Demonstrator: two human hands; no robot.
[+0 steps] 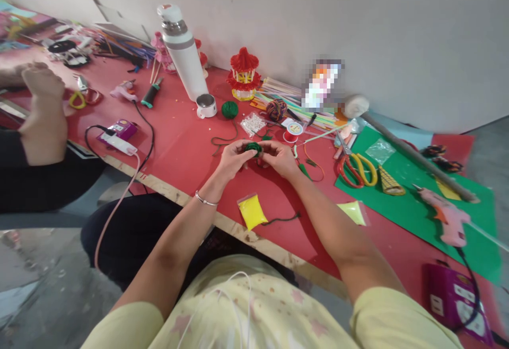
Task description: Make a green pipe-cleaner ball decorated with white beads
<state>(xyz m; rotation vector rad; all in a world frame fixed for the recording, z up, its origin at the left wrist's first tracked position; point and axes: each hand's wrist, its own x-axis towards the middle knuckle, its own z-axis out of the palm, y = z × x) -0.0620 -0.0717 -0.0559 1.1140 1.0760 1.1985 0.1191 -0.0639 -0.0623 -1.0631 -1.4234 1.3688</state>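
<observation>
The left hand (231, 159) and right hand (280, 157) are meeting over the red table (183, 153). Both are pinching a small green piece (253, 148) between curled fingertips.

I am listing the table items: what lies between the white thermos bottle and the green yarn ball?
In the head view, a small white cup with a metal rim stands between the thermos bottle and the green yarn ball, on the red table.
</observation>
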